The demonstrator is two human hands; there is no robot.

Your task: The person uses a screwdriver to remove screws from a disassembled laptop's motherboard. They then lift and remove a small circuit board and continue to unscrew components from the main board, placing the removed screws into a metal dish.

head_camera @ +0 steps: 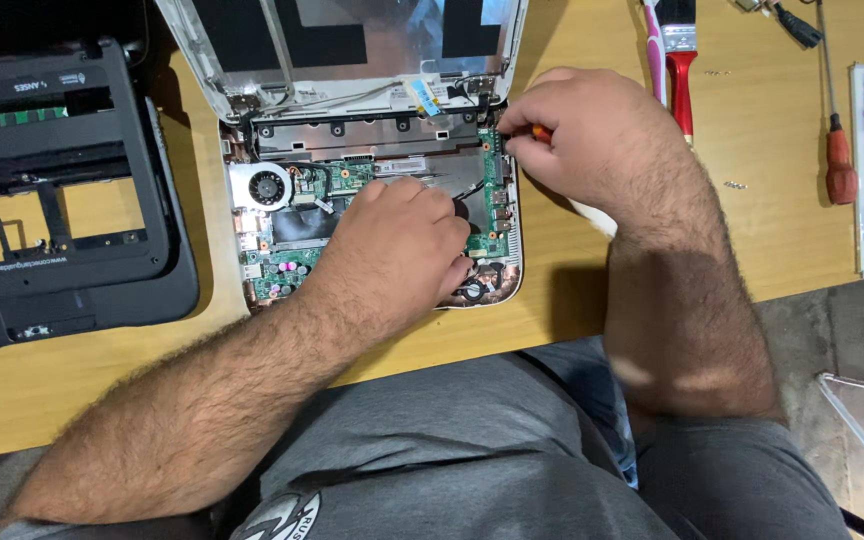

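Opened laptop [372,190] under both hands: left hand [397,250] flat on board, right hand [577,130] pinching orange screwdriver [542,131]. Black cover [52,200] left, brush [680,60] right.

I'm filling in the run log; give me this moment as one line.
left hand: pressing on opened white laptop's green circuit board | right hand: shut on orange-handled tool at board's right edge | surface: wooden table

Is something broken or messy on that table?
The laptop lies opened up, its green circuit board and fan bare. Its black cover sits apart on the left. Small screws lie loose on the wooden table. No cracks or spills show.
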